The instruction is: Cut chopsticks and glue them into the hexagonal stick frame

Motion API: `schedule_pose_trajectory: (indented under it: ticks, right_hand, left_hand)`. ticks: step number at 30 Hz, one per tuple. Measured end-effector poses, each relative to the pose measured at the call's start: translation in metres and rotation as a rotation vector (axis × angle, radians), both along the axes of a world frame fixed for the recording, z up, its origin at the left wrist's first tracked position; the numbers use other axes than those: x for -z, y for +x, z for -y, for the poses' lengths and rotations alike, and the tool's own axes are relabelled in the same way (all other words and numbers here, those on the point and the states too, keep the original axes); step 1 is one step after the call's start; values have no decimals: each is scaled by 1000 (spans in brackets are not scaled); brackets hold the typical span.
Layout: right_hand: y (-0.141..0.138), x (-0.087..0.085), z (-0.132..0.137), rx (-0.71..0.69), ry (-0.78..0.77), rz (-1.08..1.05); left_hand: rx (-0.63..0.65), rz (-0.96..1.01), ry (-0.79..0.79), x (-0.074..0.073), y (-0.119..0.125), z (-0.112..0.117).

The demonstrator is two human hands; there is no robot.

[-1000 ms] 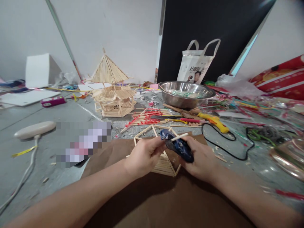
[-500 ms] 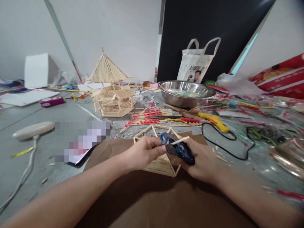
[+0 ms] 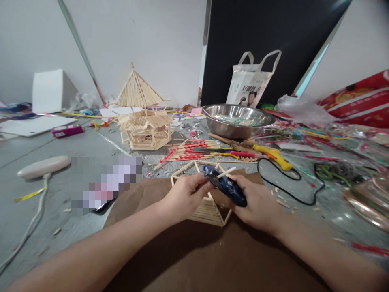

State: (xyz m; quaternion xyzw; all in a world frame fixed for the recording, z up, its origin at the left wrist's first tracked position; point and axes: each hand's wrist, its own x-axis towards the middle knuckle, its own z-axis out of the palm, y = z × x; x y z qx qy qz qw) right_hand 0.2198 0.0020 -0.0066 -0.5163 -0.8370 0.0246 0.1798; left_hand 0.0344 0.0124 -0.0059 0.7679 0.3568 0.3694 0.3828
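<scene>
In front of me, my right hand (image 3: 258, 202) is wrapped round a blue-handled cutter (image 3: 232, 190) with a dark grey jaw. A thin pale wooden stick (image 3: 227, 172) crosses the jaw, its free end pointing up to the right. My left hand (image 3: 184, 194) pinches closed at the jaw end, on the stick's other part, mostly hidden by the fingers. Beneath both hands lies a small frame of wooden sticks (image 3: 206, 214), partly filled with slats. It rests on brown paper (image 3: 194, 259).
A stick pagoda model (image 3: 142, 134) stands behind to the left. Red-marked sticks (image 3: 188, 149), scissors (image 3: 212, 150) and a yellow glue gun (image 3: 273, 156) with a black cord lie ahead. Farther back is a metal basin (image 3: 237, 129). A phone (image 3: 112, 182) lies left.
The cutter and the stick have shifted slightly left and up with my right hand. The stick now tilts more steeply across the jaw. My left hand has barely moved.
</scene>
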Motion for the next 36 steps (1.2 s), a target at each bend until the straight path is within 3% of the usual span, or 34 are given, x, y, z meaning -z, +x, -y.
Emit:
schedule_pose_trajectory:
  ticks: [10, 36]
  right_hand:
    - [-5, -16, 1, 80, -294, -67]
    - [-6, -16, 2, 58, -330, -107]
  left_hand:
    - [-209, -211, 37, 4, 3, -4]
    - [-214, -270, -3, 11, 4, -5]
